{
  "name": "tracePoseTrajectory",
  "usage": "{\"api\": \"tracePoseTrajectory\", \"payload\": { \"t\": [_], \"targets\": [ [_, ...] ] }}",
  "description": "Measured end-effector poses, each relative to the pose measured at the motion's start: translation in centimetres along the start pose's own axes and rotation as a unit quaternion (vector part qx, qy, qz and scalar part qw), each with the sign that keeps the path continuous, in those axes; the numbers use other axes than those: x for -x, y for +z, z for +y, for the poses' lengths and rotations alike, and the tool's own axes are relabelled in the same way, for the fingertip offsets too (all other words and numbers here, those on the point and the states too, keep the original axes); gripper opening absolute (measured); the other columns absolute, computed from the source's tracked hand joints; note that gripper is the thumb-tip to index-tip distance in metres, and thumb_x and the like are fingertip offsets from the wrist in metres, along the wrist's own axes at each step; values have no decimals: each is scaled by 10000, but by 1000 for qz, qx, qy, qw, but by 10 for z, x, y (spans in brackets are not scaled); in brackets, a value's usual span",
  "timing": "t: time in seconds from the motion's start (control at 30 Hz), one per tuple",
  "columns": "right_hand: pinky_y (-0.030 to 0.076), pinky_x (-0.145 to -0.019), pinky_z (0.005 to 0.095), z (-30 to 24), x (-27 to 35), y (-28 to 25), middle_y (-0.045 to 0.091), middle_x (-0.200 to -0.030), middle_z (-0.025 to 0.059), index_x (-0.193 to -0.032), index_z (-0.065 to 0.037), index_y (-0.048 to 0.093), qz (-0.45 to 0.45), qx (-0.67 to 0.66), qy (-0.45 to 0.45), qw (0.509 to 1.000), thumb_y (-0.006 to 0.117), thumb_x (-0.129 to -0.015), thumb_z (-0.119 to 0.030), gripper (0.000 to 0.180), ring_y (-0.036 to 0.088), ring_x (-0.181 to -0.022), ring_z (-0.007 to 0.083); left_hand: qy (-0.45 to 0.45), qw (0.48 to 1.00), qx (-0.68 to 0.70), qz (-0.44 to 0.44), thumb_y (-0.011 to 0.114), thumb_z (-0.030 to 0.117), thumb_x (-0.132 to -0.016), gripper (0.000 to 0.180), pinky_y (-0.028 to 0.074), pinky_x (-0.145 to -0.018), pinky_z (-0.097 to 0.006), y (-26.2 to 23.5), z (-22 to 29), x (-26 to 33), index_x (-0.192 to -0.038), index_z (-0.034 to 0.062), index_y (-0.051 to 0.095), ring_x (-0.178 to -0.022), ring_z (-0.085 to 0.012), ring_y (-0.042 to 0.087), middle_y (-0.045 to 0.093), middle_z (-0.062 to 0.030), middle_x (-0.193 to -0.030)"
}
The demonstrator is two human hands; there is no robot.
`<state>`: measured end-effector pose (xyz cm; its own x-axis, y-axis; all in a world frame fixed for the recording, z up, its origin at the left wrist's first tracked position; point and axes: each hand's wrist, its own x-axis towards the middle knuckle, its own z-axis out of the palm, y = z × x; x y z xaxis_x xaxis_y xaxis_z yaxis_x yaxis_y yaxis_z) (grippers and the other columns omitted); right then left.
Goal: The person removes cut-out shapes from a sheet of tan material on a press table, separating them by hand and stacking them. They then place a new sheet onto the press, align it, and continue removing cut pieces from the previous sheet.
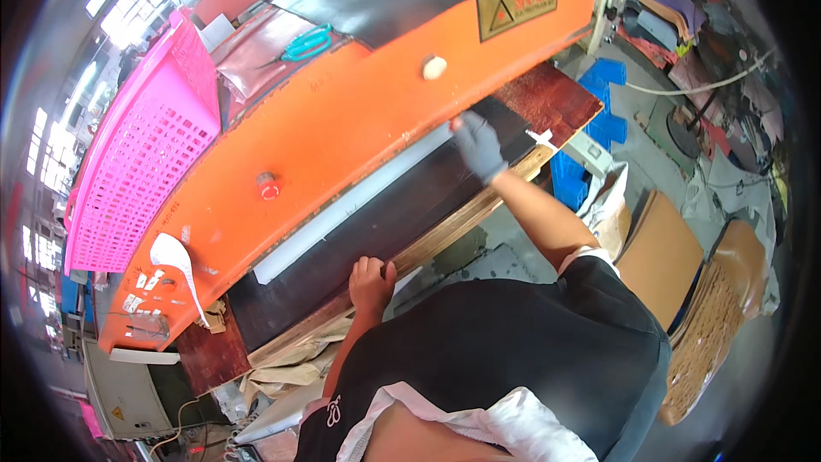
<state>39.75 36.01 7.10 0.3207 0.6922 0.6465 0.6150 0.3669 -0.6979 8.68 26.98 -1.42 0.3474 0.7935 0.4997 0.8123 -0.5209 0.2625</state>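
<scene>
A long white strip (359, 200) lies on a black board (342, 252), partly under an orange machine beam (359, 111). My right hand (481, 150) wears a grey glove and reaches to the strip's far right end. Its fingers are bent there; the beam and the hand hide what lies between them. My bare left hand (370, 284) rests at the board's near edge with fingers curled together. Anything under those fingers is hidden.
A pink basket (145, 154) and teal-handled scissors (308, 43) sit on the machine. The beam bears a red button (268, 186) and a pale knob (434, 68). A white scoop-shaped thing (175, 257) is at lower left. Brown sheets (658, 257) and a blue plastic stand (603, 107) are at right.
</scene>
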Motion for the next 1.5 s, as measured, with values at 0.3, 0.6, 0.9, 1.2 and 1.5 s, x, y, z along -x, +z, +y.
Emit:
{"api": "tracePoseTrajectory", "payload": {
  "t": [0.3,0.6,0.9,1.2,1.5],
  "targets": [
    [465,-748,401,23,-55,40,593,-848,193,-918,-14,564,-10,-159,29,987,472,-923,-247,251,583,-845,357,-6,999,-32,9,641,208,-747,243,438,-584,-436,18,-51,-57,-635,82,466,-700,-322,520,484,-105,-698],
    [424,-705,414,24,69,51,575,-828,91,-856,-84,618,-331,181,-140,915,563,-783,-434,361,559,-785,281,0,999,-29,16,629,208,-759,245,425,-605,-428,34,-70,-56,-634,73,468,-719,-321,515,484,-103,-703],
    [404,-741,406,25,74,55,587,-867,107,-904,-84,625,-352,239,-155,892,528,-801,-442,385,564,-834,278,-61,997,-35,3,638,258,-773,302,425,-641,-455,29,-66,-58,-621,48,482,-709,-347,521,500,-129,-686],
    [425,-759,421,11,124,15,624,-859,123,-843,-82,643,-307,226,-133,915,580,-761,-404,338,587,-833,307,-92,995,3,-29,662,289,-737,275,445,-721,-439,10,-20,0,-693,48,537,-829,-337,537,536,-130,-787],
    [435,-567,453,-41,225,-82,546,-581,156,-582,-46,580,-249,145,-75,955,611,-790,-249,292,536,-572,363,-60,994,89,-17,663,271,-680,252,432,-654,-421,-39,85,141,-679,64,520,-790,-288,514,493,-91,-774]
  ]
}}
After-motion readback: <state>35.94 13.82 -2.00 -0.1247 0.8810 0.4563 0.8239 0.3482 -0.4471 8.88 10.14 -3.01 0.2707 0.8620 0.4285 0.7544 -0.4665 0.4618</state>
